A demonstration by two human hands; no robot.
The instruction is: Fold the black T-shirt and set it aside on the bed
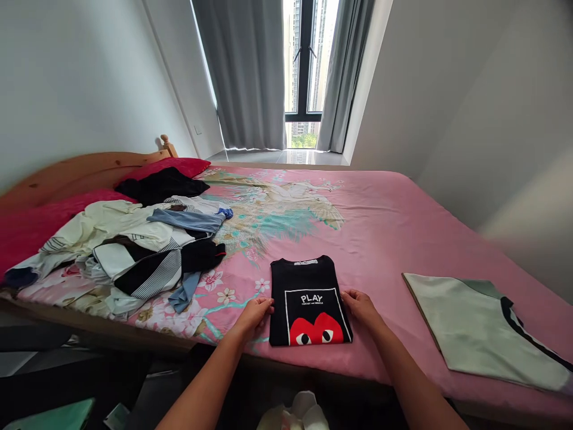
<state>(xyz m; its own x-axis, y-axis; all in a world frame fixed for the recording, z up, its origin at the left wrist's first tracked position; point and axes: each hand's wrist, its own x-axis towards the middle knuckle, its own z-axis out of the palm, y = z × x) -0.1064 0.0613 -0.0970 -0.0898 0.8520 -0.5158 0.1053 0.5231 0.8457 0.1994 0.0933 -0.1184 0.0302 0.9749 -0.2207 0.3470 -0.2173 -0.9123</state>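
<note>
Left hand (pixel 256 312) fingers flat, open, touching left edge of folded black T-shirt (pixel 308 301); right hand (pixel 360 306) same on right edge, nothing gripped. Shirt lies near front edge of bed (pixel 380 233). Step, judged: squaring finished fold. Unfolded clothes pile (pixel 134 245) left, folded green garment (pixel 483 325) right, both well apart; nothing obstructs.

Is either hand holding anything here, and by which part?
Both touch the folded black T-shirt: left hand at its left edge, right hand at its right edge. It lies flat, not lifted.
</note>
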